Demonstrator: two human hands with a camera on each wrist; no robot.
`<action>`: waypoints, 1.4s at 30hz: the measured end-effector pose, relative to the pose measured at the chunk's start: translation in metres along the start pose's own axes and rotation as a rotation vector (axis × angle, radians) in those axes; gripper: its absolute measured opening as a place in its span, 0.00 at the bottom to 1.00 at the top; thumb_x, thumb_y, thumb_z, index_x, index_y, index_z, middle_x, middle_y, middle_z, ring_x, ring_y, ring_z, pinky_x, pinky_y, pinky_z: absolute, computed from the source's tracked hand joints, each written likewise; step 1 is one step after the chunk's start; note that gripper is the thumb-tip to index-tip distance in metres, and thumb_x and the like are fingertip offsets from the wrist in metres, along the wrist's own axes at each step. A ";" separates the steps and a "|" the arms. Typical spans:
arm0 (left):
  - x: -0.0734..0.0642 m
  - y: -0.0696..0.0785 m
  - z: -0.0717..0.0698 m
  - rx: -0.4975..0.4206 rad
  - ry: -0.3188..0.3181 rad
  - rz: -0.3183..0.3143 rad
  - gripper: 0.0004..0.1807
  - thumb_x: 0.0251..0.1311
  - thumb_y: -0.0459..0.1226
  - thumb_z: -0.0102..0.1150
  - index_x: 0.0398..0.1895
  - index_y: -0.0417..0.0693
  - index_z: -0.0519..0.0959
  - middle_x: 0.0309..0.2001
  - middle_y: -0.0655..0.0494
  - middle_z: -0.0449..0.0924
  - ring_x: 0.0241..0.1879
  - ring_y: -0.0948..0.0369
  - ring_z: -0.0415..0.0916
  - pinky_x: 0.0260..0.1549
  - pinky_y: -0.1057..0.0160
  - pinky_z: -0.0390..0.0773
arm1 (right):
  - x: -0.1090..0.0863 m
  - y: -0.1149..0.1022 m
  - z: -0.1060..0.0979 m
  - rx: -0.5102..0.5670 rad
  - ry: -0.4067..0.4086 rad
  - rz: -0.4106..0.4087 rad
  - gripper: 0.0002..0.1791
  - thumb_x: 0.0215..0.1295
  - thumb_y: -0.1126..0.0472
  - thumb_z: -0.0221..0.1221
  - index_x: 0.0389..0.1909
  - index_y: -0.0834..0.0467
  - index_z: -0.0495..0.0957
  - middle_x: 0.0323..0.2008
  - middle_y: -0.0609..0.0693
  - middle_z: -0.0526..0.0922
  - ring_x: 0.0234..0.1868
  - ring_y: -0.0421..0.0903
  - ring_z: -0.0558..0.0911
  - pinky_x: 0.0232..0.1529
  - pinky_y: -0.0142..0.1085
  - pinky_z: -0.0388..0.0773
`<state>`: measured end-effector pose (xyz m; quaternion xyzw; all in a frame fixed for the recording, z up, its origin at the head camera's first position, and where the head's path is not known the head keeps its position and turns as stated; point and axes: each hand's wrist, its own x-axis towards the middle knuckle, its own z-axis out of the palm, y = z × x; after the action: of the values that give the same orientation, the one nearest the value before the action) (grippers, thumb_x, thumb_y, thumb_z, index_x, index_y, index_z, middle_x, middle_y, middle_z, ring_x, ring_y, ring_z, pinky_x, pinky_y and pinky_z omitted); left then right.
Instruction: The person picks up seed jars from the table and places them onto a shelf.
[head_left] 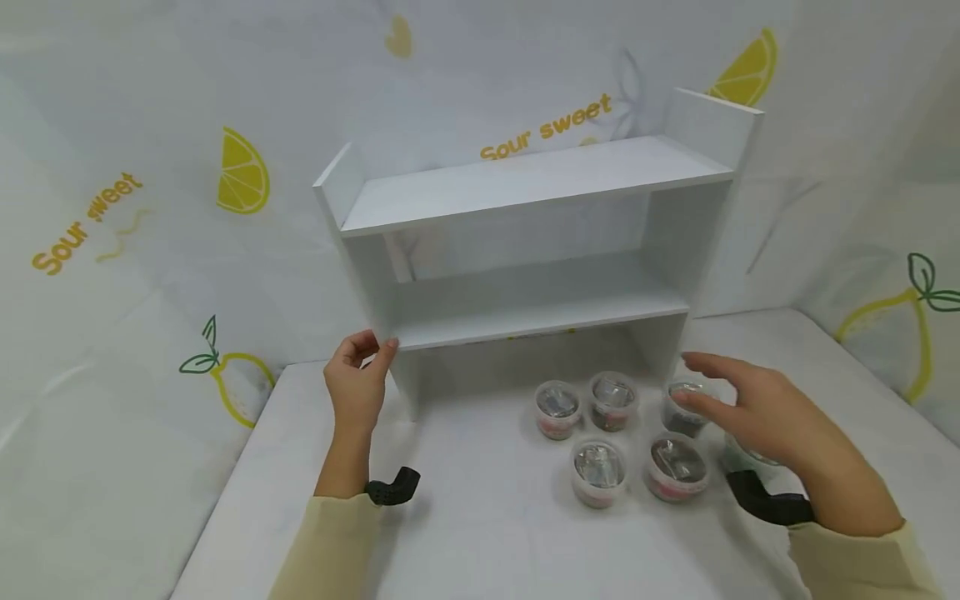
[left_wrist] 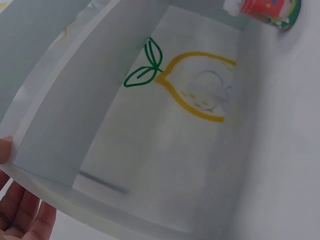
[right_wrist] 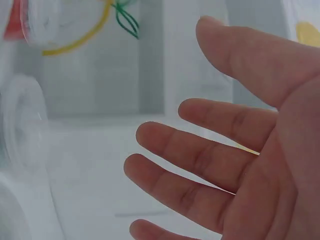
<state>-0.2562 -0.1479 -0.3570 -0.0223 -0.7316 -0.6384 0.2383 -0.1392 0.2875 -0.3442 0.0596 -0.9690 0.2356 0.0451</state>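
Note:
A white two-tier shelf (head_left: 525,312) stands upright on the white table. My left hand (head_left: 358,377) pinches the front edge of its left side panel, level with the lower board. In the left wrist view the thumb (left_wrist: 6,149) lies on one side of that panel and the other fingers on the other. My right hand (head_left: 772,408), fingers spread and holding nothing, hovers by the shelf's lower right corner. It partly covers a small round lidded tub (head_left: 684,418) and another tub (head_left: 738,457) behind the wrist.
More small tubs with clear lids stand on the table (head_left: 480,517) in front of and under the shelf: two at the back (head_left: 557,408) and two nearer (head_left: 598,471). A white cloth (head_left: 225,75) with lemon prints hangs behind the shelf.

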 end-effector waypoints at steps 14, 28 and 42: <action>0.016 -0.018 -0.002 0.037 -0.019 0.001 0.18 0.53 0.43 0.74 0.41 0.39 0.82 0.39 0.51 0.81 0.43 0.61 0.77 0.32 0.73 0.76 | -0.046 0.087 0.001 0.071 0.047 0.198 0.37 0.70 0.44 0.56 0.69 0.66 0.63 0.60 0.74 0.72 0.52 0.73 0.76 0.38 0.63 0.76; 0.012 -0.023 -0.008 0.025 -0.001 -0.002 0.17 0.55 0.41 0.72 0.41 0.39 0.81 0.39 0.51 0.80 0.43 0.61 0.76 0.32 0.73 0.77 | -0.055 0.117 0.042 0.281 -0.152 0.296 0.49 0.67 0.44 0.60 0.76 0.65 0.47 0.70 0.76 0.55 0.43 0.15 0.66 0.37 0.26 0.76; 0.019 -0.025 0.007 -0.009 0.031 -0.006 0.18 0.59 0.35 0.67 0.48 0.32 0.79 0.44 0.41 0.81 0.42 0.58 0.77 0.36 0.77 0.78 | -0.052 0.112 0.039 0.321 -0.219 0.436 0.55 0.67 0.37 0.56 0.76 0.67 0.38 0.70 0.80 0.46 0.66 0.78 0.58 0.51 0.57 0.77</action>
<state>-0.2830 -0.1513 -0.3732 -0.0112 -0.7249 -0.6427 0.2477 -0.1057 0.3735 -0.4357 -0.1187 -0.9083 0.3823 -0.1216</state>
